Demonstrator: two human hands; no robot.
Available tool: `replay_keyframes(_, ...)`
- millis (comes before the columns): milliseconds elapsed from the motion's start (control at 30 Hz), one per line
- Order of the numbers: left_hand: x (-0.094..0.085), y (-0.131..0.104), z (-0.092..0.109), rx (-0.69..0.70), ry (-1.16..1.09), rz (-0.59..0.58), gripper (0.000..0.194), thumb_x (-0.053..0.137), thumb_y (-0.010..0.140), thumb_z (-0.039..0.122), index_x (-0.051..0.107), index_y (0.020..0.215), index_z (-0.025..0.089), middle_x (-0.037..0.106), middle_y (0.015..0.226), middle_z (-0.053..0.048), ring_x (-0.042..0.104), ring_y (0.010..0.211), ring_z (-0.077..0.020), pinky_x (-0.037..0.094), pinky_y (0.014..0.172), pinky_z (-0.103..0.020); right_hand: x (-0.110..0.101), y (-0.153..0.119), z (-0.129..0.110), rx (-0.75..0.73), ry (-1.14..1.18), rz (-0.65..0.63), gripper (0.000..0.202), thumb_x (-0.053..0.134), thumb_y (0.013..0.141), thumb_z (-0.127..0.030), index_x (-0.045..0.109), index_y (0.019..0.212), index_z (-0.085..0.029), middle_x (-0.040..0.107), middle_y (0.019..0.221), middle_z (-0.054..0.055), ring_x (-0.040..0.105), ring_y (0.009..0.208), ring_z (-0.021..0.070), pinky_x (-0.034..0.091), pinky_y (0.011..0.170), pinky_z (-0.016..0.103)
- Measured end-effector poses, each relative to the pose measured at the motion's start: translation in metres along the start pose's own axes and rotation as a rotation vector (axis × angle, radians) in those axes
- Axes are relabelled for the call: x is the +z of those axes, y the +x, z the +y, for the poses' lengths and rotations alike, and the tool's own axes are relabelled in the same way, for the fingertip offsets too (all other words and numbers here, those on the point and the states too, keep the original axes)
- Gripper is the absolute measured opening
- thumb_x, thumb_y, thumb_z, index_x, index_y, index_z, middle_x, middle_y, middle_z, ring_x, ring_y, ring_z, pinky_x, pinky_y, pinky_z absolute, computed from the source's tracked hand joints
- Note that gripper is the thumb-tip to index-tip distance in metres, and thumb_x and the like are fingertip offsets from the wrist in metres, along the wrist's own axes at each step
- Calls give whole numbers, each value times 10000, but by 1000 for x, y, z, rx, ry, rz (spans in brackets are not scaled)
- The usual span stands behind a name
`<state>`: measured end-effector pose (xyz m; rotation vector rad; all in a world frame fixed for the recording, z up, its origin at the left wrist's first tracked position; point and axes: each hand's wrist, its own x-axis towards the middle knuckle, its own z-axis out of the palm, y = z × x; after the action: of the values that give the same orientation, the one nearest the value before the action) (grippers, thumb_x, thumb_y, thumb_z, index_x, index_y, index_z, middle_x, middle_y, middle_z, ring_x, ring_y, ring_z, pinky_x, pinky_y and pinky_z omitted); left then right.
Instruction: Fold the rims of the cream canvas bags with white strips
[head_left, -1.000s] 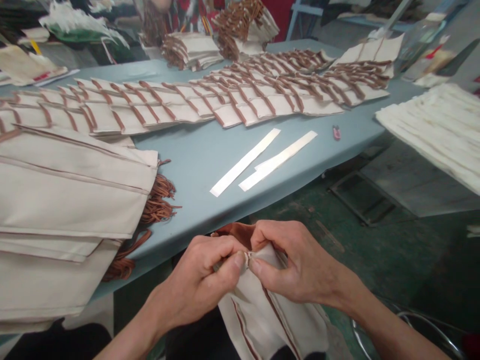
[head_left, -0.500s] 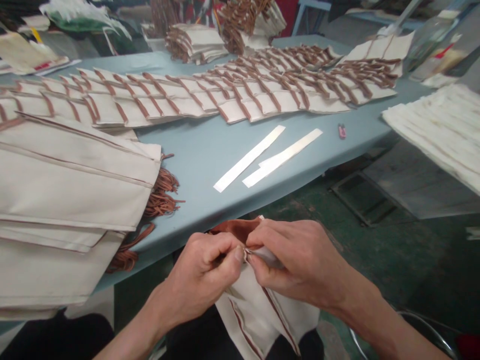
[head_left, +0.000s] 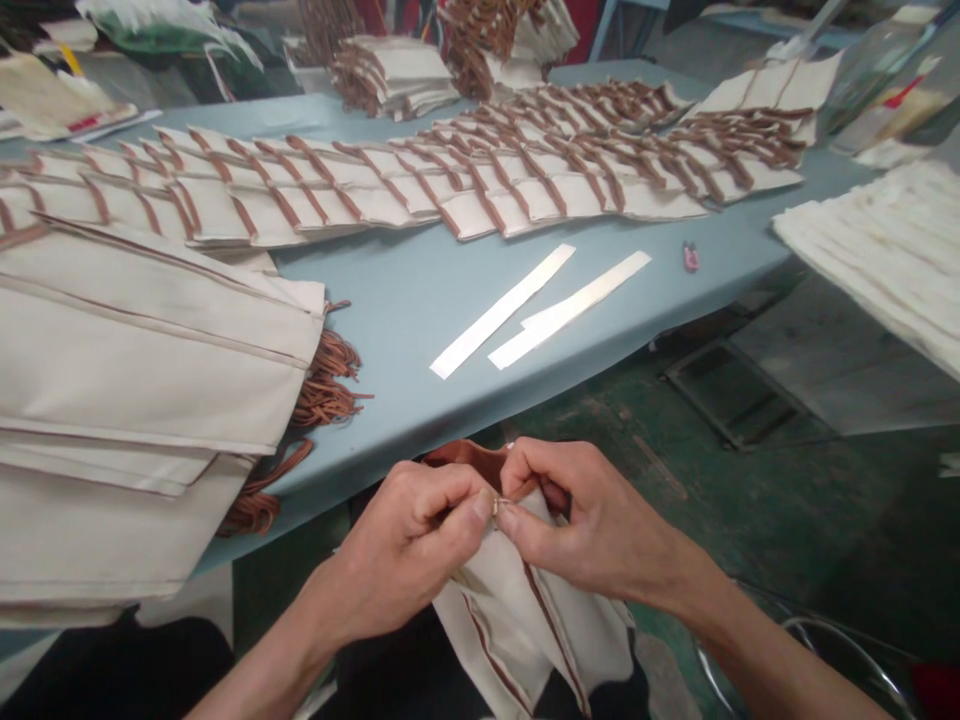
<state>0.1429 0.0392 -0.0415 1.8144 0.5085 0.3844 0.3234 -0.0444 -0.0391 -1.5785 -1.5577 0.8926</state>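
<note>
One piece of cream cloth (head_left: pixel 504 582) with brown lines is held just off the near edge of the table (head_left: pixel 390 345), above dark clothing (head_left: pixel 405 665). Its upper edge is pinched between the thumb and forefinger of the left hand (head_left: pixel 431 525) and, right beside them, by those of the right hand (head_left: pixel 577 515); both hands are closed on it, their thumb tips nearly meeting. What lies between the tips is too small to be made out. Brown material (head_left: pixel 469 453) is seen behind the fingers. On the table, pale strips (head_left: pixel 502 312) are laid slantwise, with a small pink object (head_left: pixel 690 257) to their right. At the left, larger cream pieces (head_left: pixel 142 370) are stacked, with brown cords (head_left: pixel 330 375) spread from under them. Farther back, trimmed pieces (head_left: pixel 517 190) are lined up in overlapping rows.
</note>
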Motion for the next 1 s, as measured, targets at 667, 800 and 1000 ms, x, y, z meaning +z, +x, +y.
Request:
replay_keyframes(667, -3, -1, 5, 51, 195, -3, 218, 576, 880, 90, 610, 671, 141, 383, 578, 86, 334, 521, -52, 267, 488, -175, -15, -11, -5, -237, -278, -25, 156, 558, 909, -113, 626, 798, -199, 704, 716, -29, 619, 616, 103, 404, 620, 230)
replay_keyframes(800, -3, 3, 12, 73, 304, 34, 249, 556, 868, 97, 532, 628, 157, 387, 570, 85, 330, 512, -49, 244, 480, -187, -12, -9, -8, -341, -536, 16, 209, 488, 911, -94, 621, 783, -193, 725, 720, 18, 667, 617, 149, 379, 584, 288)
replay_keyframes(1000, -4, 1, 7, -9, 292, 16, 265, 538, 871, 138, 519, 609, 173, 373, 542, 87, 336, 496, -59, 257, 469, -196, -6, -7, -5, -397, -598, 11, 255, 480, 905, -79, 586, 708, -201, 670, 635, 0, 630, 557, 152, 353, 558, 327)
